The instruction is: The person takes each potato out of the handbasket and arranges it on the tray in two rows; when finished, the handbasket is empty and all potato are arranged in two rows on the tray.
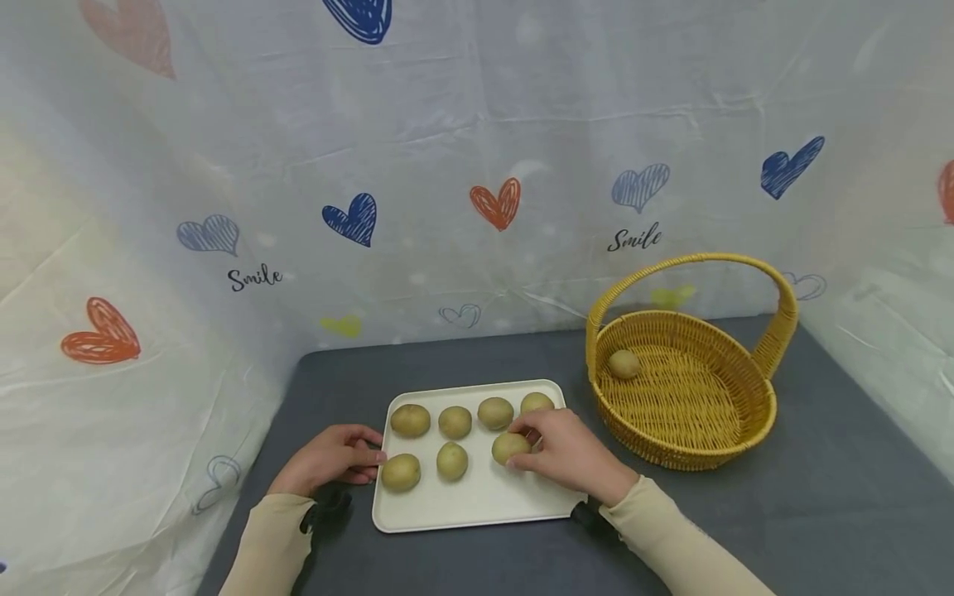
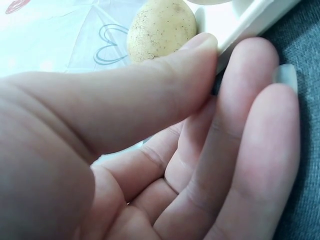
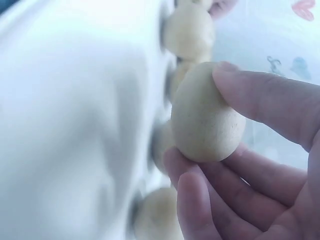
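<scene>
My right hand [image 1: 570,451] holds a potato [image 1: 511,448] between thumb and fingertips, over the right half of a white tray [image 1: 514,497]. The right wrist view shows the potato [image 3: 207,115] in that grip; whether it touches the tray I cannot tell. At the tray's left edge, my left hand [image 1: 333,458] pinches the rim [image 2: 250,25], thumb above and fingers outside. Close to that thumb lies another potato [image 1: 401,473]. One more potato [image 1: 451,461] sits in the front row. Several potatoes, such as this one [image 1: 411,420], form a back row, its rightmost partly hidden by my right hand.
A yellow wicker basket [image 1: 686,454] with a tall arched handle [image 1: 693,258] stands right of the tray, one potato [image 1: 623,364] at its inner left side. A dark grey cloth [image 1: 477,567] covers the table. White curtains with printed hearts [image 1: 417,124] hang behind and at both sides.
</scene>
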### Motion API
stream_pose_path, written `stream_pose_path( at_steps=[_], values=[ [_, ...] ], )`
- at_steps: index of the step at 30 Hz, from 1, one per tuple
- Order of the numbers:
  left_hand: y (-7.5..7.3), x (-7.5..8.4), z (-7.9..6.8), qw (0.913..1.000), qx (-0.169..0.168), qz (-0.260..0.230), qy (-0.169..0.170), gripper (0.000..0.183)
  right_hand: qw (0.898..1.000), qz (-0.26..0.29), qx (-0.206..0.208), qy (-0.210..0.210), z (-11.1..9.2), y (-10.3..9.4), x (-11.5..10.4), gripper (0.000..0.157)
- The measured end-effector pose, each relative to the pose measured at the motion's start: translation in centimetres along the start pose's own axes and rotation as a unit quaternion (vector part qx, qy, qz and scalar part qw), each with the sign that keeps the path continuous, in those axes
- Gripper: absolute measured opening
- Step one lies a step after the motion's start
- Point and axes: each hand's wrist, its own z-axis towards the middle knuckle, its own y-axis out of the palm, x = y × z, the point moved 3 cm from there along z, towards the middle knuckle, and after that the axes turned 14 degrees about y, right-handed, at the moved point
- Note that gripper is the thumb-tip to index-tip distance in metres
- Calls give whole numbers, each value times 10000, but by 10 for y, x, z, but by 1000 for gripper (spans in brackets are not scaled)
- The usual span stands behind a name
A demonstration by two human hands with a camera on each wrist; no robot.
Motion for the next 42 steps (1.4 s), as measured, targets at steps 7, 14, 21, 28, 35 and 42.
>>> stream_pose_path(
  at_steps=[7, 14, 21, 28, 35, 42],
  values=[
    [0, 0, 1, 10000, -29, 1, 24, 47, 9995, -185, 218, -115, 2, 19, -3, 29],
    [-1, 0, 0, 10000, 43, 30, -38, 47, 9990, -313, 315, -91, 2, 26, -3, 30],
    [0, 0, -1, 10000, 31, 40, -78, 48, 9990, -347, 277, -107, 1, 29, -4, 29],
    [1, 2, 1, 9999, 45, 78, -59, 47, 9974, -577, 413, -122, 3, 30, -4, 31],
    [0, 3, 0, 9998, 98, 114, -110, 46, 9977, -542, 389, -142, 4, 30, -4, 32],
    [0, 2, 1, 9999, 66, 84, -87, 47, 9985, -479, 267, -91, 4, 29, -3, 34]
  ],
)
